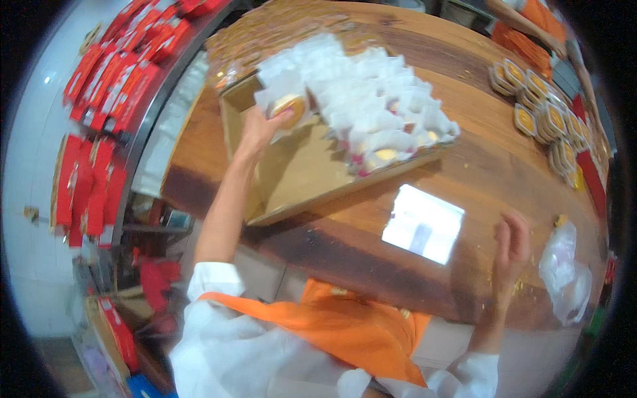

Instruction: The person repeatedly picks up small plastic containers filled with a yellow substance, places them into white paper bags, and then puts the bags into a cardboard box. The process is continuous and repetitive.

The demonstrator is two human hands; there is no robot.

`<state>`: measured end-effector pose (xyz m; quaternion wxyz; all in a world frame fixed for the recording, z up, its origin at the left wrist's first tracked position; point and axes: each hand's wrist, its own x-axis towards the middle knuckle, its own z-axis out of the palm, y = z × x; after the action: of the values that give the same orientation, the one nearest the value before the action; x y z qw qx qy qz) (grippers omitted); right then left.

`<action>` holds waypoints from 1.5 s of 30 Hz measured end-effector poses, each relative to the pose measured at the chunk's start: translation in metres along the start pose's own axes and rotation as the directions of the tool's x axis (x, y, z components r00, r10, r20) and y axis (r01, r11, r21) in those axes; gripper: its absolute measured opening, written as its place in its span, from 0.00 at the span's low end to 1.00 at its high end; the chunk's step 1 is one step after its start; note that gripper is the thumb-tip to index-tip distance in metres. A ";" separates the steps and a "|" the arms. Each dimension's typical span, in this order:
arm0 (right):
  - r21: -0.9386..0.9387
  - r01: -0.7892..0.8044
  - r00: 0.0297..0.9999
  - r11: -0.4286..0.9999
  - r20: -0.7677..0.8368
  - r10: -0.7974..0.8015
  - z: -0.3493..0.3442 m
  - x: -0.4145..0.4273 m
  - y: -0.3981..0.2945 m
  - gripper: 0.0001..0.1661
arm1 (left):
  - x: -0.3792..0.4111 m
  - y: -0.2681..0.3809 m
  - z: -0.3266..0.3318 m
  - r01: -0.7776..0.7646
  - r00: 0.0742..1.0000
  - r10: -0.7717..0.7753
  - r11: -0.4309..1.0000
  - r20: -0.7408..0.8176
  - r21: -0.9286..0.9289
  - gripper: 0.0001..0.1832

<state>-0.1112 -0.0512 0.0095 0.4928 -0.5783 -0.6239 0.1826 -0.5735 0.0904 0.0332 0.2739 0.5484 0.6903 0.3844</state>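
Note:
My left hand grips a round golden pastry in a white paper bag, held over the left part of a shallow cardboard box. White paper bags packed in rows fill the far and right part of the box; pastry shows at the mouths of some. My right hand is raised over the wooden table with nothing seen in it, its fingers blurred. Between the hands, nearer the right one, lies a stack of white paper with a printed mark.
Beyond the box is a spread of brown items, too blurred to name. Clear tubs of pastries stand at the far right, near a co-worker in an orange apron. A plastic bag lies right of my right hand. Red packages fill a left shelf.

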 end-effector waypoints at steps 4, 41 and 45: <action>-0.144 0.002 0.987 0.990 0.157 0.021 0.019 0.037 0.029 0.08 | 0.027 -0.058 0.046 -0.061 0.998 0.058 0.993 -0.036 -0.097 0.26; 0.546 -0.622 0.767 0.561 0.282 0.576 -0.060 0.008 0.069 0.06 | -0.174 0.062 0.227 -0.829 0.490 0.632 0.552 0.600 0.095 0.12; 0.693 -0.592 0.752 0.412 0.292 0.591 -0.068 -0.050 0.049 0.07 | -0.175 0.059 0.233 -0.886 0.435 0.693 0.444 0.574 0.135 0.03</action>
<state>-0.0359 -0.1063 -0.0194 0.5879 -0.5019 -0.2458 0.5848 -0.3112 -0.0190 -0.0548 0.0768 0.9269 0.3226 0.1759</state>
